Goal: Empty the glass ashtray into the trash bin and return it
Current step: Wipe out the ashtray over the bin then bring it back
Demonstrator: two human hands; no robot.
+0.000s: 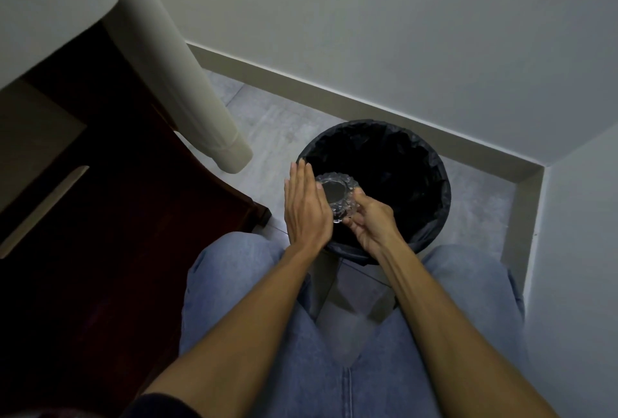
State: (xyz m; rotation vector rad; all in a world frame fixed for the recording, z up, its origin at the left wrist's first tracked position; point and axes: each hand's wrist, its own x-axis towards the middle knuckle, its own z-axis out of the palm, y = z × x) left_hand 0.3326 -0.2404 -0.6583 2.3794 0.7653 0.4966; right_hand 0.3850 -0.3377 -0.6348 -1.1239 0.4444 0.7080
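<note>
The clear glass ashtray (338, 196) with a scalloped rim is tipped on its side over the near left part of the trash bin (431, 163), a round bin lined with a black bag. My right hand (369, 222) grips the ashtray from below and the right. My left hand (306, 205) is flat with straight fingers, its palm against the ashtray's left side. The bin's inside is dark and its contents are hidden.
A white table leg (187, 83) slants down just left of the bin, beside a dark wooden chair (117, 233). The bin stands in a corner between grey walls with a pale baseboard (368, 103). My knees in blue jeans (254, 283) are right before the bin.
</note>
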